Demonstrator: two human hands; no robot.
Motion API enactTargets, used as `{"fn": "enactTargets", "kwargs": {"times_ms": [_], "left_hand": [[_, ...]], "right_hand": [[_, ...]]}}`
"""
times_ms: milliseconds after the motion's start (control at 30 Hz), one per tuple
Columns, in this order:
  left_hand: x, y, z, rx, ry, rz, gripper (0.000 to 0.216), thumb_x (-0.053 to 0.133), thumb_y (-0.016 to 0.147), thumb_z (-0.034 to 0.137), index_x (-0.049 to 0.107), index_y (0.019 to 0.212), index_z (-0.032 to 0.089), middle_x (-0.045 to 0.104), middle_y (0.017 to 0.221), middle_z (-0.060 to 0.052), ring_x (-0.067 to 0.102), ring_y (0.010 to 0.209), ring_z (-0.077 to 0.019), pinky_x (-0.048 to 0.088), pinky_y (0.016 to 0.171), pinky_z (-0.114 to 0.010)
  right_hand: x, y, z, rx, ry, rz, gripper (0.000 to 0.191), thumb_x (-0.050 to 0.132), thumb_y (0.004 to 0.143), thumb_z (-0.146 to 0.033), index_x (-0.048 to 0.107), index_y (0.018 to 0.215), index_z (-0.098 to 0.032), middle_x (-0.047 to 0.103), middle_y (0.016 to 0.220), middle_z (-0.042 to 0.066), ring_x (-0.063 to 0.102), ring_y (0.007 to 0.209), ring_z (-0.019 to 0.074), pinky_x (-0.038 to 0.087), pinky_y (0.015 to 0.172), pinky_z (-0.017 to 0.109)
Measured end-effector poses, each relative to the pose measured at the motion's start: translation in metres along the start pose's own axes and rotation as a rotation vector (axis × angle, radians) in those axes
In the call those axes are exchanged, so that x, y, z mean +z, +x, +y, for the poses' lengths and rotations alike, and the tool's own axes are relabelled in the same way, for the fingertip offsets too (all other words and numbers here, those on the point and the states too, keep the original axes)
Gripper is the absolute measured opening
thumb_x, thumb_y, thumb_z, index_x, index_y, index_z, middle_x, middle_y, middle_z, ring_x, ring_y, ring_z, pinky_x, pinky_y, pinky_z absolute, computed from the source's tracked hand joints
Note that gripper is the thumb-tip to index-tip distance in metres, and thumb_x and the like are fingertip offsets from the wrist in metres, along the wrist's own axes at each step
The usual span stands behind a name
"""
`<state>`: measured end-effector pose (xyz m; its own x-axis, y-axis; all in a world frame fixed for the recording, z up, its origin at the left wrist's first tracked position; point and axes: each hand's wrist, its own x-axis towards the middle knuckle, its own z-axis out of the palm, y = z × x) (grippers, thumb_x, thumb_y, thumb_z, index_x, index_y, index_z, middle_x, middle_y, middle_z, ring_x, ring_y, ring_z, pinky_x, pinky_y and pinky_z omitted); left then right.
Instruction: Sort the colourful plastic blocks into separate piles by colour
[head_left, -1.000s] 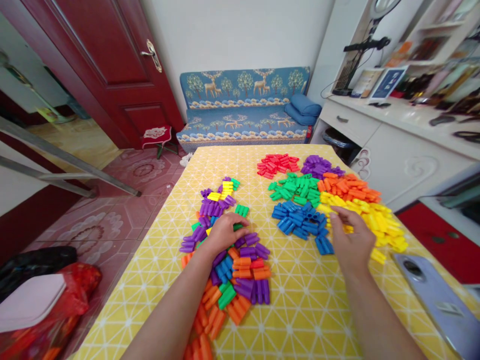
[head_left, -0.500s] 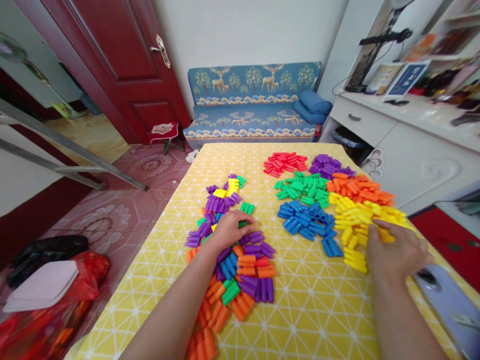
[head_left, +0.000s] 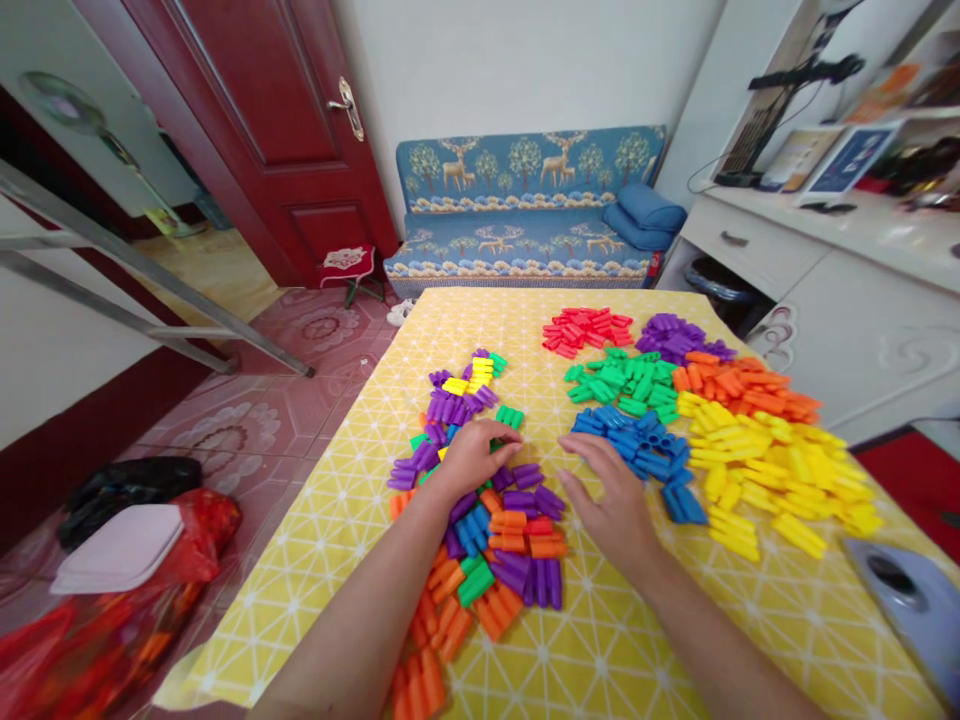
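A mixed heap of small plastic tube-like pieces, purple, orange, green, blue, yellow and red, lies on the left half of the table. My left hand is over the middle of this heap, thumb and fingers curled together; whatever is between the fingertips is hidden. My right hand hovers between the heap and the blue pile, fingers apart, with nothing visible in it. Around the blue pile lie single-colour piles: green, red, purple, orange and yellow.
A yellow patterned cloth covers the table. A pale phone-like object lies at its right edge. Beyond the table stands a blue sofa, with a white cabinet on the right. Bags lie on the floor at left.
My right hand has left the yellow pile and swung left, close to my left hand. A yellow piece now shows at that pile's near edge. My left hand stays over the heap; the view has shifted slightly.
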<state>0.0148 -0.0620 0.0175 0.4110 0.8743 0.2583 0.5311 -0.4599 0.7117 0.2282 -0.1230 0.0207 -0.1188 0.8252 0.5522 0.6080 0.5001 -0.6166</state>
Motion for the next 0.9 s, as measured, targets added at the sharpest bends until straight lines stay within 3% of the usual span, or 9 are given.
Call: {"fn": "enactTargets", "kwargs": {"times_ms": [100,200,333,500,633,767,833,900], "left_hand": [[-0.001,-0.001,0.0,-0.082,-0.228,0.184,0.032,0.05,0.092,0.039,0.069,0.106,0.017,0.073,0.093,-0.007,0.066,0.089,-0.02,0.05,0.085,-0.033],[-0.005,0.001,-0.005,-0.169,-0.669,0.418,0.045,0.042,0.093,0.049,0.066,0.106,0.014,0.071,0.087,-0.008,0.066,0.088,-0.0197,0.051,0.086,-0.035],[-0.019,0.003,-0.02,-0.248,-1.342,0.571,0.051,0.039,0.091,0.057,0.066,0.098,0.014,0.067,0.077,-0.006,0.065,0.08,-0.0168,0.053,0.08,-0.035],[-0.048,0.001,-0.023,-0.132,-1.602,0.69,0.033,0.046,0.094,0.042,0.063,0.081,0.016,0.047,0.052,0.004,0.048,0.052,-0.0068,0.043,0.055,-0.018],[-0.075,-0.004,0.011,-0.084,-1.549,0.591,0.043,0.049,0.093,0.037,0.048,0.056,0.017,0.02,0.039,0.008,0.031,0.04,-0.0072,0.033,0.045,-0.017],[-0.091,-0.039,0.056,-0.143,-1.235,0.461,0.032,0.06,0.086,0.037,0.057,0.06,0.018,0.028,0.039,0.006,0.039,0.042,-0.0086,0.038,0.046,-0.019],[-0.093,-0.076,0.072,-0.24,-1.015,0.159,0.033,0.056,0.086,0.045,0.061,0.063,0.022,0.036,0.039,0.004,0.043,0.04,-0.0113,0.037,0.041,-0.022],[-0.091,-0.119,0.083,-0.307,-0.581,-0.223,0.032,0.05,0.087,0.05,0.068,0.071,0.029,0.051,0.048,0.0,0.052,0.045,-0.0159,0.041,0.041,-0.027]], "right_hand": [[0.039,0.013,-0.007,0.086,0.045,-0.193,0.067,0.06,0.084,-0.04,0.035,0.143,-0.02,0.044,0.143,0.015,0.041,0.133,0.0275,0.038,0.107,0.048],[0.065,0.024,0.003,0.177,0.048,-0.313,0.085,0.061,0.081,-0.048,0.023,0.149,-0.014,0.03,0.151,0.02,0.03,0.14,0.0319,0.031,0.11,0.053],[0.076,0.031,0.011,0.121,-0.026,-0.383,0.079,0.065,0.078,-0.048,0.034,0.145,-0.018,0.032,0.151,0.018,0.026,0.141,0.0332,0.024,0.111,0.057],[0.073,0.029,0.009,0.02,0.018,-0.309,0.055,0.07,0.075,-0.035,0.055,0.128,-0.024,0.054,0.129,0.01,0.047,0.121,0.0257,0.036,0.104,0.047],[0.072,0.027,0.011,0.064,0.068,-0.278,0.042,0.072,0.074,-0.027,0.063,0.115,-0.024,0.06,0.114,0.006,0.051,0.111,0.0229,0.041,0.098,0.042],[0.074,0.028,0.012,0.08,0.106,-0.252,0.033,0.07,0.076,-0.025,0.067,0.108,-0.025,0.061,0.112,0.006,0.052,0.109,0.0221,0.041,0.097,0.041],[0.074,0.028,0.012,0.088,0.109,-0.25,0.028,0.07,0.075,-0.024,0.069,0.103,-0.024,0.062,0.11,0.006,0.053,0.108,0.022,0.041,0.096,0.041],[0.073,0.029,0.011,0.095,0.108,-0.25,0.026,0.071,0.074,-0.022,0.07,0.101,-0.024,0.062,0.109,0.006,0.053,0.108,0.0221,0.041,0.096,0.041]]}}
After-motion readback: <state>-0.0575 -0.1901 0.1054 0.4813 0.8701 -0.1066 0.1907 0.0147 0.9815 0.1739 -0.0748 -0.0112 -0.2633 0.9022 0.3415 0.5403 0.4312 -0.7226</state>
